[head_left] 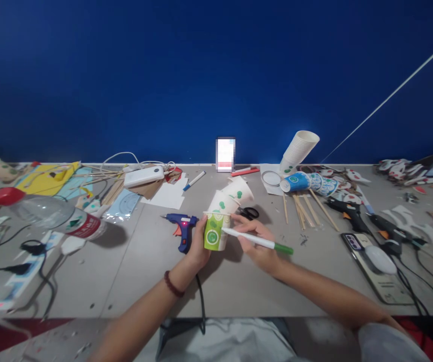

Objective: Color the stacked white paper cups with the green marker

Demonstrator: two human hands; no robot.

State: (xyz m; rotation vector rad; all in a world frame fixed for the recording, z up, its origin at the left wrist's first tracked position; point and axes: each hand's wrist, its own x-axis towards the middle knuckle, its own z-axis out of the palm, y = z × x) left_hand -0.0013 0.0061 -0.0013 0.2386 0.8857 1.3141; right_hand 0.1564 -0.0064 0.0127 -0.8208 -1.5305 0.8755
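Observation:
My left hand (198, 247) is wrapped around the left side of a green-patterned paper cup (213, 236). Behind that cup, white paper cups with green spots (241, 190) form a curved row with it; how they are joined is hidden. My right hand (258, 246) grips a white marker with a green end (263, 242), and the marker's tip meets or nearly meets the green cup's side. Just left of my left hand lies a blue hot glue gun (182, 226) with a red light on. Black scissors (249, 213) lie partly hidden behind the cups.
At the left are a plastic bottle (58, 213) and a power strip (31, 274). Stacked white cups (300, 151), blue cups (295, 182) and wooden sticks (302, 211) lie back right. Black glue guns (348, 213) and a phone (378, 276) are at the right.

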